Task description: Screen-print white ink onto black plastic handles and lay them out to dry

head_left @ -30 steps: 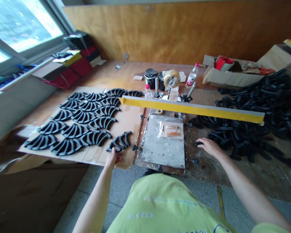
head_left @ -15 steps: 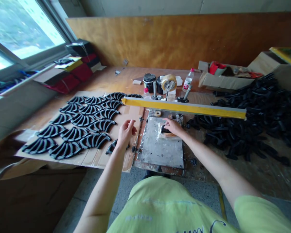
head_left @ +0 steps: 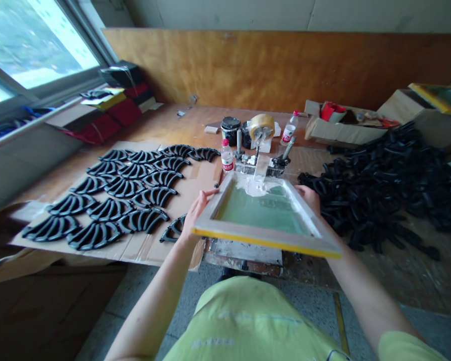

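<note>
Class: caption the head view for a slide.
Left hand and right hand at opposite sides of a framed screen, black parts on cardboard nearby.

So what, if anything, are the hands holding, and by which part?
The framed screen, by its side edges: left hand at the left edge, right hand at the right.

Place: workshop
Workbench (head_left: 165,120): screen frame (head_left: 261,214), centre
Heap (head_left: 379,195): black parts, three o'clock
Rows (head_left: 124,186): black pieces on cardboard (head_left: 201,175), nine o'clock
Tub (head_left: 230,132): smeared, twelve o'clock
</note>
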Demonstrator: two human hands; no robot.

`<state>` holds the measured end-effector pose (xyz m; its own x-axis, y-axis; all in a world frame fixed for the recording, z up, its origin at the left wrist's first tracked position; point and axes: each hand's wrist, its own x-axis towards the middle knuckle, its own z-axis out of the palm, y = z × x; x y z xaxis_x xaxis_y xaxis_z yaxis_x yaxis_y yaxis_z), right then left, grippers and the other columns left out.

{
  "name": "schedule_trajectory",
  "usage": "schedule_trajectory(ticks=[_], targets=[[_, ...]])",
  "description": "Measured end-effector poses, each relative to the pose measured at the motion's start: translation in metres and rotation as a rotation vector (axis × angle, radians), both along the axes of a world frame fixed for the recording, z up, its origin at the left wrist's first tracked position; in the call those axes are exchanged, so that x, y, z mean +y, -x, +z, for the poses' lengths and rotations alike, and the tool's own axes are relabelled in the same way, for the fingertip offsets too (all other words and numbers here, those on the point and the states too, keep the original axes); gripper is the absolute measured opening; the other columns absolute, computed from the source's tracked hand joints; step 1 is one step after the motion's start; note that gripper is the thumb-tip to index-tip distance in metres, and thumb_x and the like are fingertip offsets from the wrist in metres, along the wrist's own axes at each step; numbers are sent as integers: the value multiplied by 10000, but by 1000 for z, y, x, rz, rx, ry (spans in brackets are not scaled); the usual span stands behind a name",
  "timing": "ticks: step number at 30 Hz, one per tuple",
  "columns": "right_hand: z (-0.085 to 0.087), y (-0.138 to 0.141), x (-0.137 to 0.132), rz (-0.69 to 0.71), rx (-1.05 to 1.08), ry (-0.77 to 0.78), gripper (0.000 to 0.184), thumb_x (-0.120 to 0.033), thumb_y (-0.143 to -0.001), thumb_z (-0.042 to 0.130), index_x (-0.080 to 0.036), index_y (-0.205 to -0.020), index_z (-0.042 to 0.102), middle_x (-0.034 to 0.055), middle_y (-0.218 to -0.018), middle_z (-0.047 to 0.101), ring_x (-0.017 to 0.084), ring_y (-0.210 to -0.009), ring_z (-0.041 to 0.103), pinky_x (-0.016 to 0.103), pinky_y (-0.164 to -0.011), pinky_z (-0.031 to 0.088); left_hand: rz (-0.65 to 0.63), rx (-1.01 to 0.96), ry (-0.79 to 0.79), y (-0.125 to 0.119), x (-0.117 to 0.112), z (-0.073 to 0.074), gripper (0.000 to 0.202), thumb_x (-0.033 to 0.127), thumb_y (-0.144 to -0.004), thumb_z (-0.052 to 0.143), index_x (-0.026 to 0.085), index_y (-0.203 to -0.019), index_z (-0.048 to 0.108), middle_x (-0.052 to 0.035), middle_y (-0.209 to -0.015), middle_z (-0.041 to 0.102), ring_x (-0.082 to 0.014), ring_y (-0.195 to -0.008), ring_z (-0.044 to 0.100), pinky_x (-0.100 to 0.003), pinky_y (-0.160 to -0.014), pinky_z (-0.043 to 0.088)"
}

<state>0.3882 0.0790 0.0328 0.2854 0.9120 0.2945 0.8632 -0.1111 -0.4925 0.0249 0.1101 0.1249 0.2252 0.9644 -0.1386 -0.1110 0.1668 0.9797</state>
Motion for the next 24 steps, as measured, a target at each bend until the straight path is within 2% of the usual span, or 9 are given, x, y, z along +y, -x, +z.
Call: schedule_trajectory(ticks=[3,5,7,9,11,13,17,20,24], targets=[[23,0,21,-58,-16,-150,420,-297,-874,507,-160,-1266,570,149,-1197,618,269,-995,623,445,-888,505,-78,115,136,17,-17,-43,622,562,-769,639,189,-1266,592,-27,-825,679,-121,-610,586,-200,-520,442],[35,23,44,57,-105,-215,518,-284,-801,638,-169,-1296,535,145,-1327,521,277,-1122,554,428,-960,464,-82,159,182,19,-23,-72,777,539,-733,683,210,-1400,460,-16,-806,677,-129,-614,594,-204,-530,444],[41,50,67,201,-222,-143,484,-240,-770,681,-158,-1233,565,148,-1285,539,283,-1144,520,416,-967,443,-55,206,196,17,-24,-95,839,532,-721,687,215,-1443,399,-15,-808,680,-135,-632,605,-210,-549,450],[40,73,81,282,-294,25,310,-199,-787,656,-146,-1090,616,139,-1107,624,270,-1055,546,380,-909,448,-43,241,203,16,-23,-109,813,535,-729,670,209,-1431,421,-17,-821,685,-135,-642,603,-215,-564,453],[34,88,80,309,-331,169,162,-176,-820,605,-141,-976,631,127,-974,657,252,-964,564,345,-857,439,-55,256,208,16,-21,-116,779,545,-737,655,204,-1409,454,-16,-822,685,-131,-630,591,-217,-563,448],[26,95,64,343,-357,216,115,-149,-841,549,-135,-919,631,128,-937,660,242,-926,567,330,-832,422,-70,278,204,18,-19,-120,753,556,-742,648,204,-1387,482,-10,-807,677,-120,-605,570,-210,-546,431],[21,93,24,624,-366,149,146,-93,-825,503,-140,-877,630,107,-894,651,227,-907,563,308,-797,405,-69,309,179,22,-18,-127,725,567,-749,639,203,-1362,508,-11,-820,672,-118,-620,573,-205,-547,426],[27,87,17,800,-290,133,116,-109,-821,536,-167,-847,632,62,-843,643,197,-852,567,279,-755,402,-62,304,140,22,-19,-130,699,556,-760,633,188,-1344,523,-19,-840,676,-127,-668,593,-214,-592,453],[22,89,25,612,-239,48,101,-121,-829,542,-175,-820,627,55,-828,624,200,-852,554,284,-750,413,-31,301,125,21,-20,-127,705,544,-754,643,184,-1347,517,-9,-805,672,-127,-659,600,-218,-603,465]])
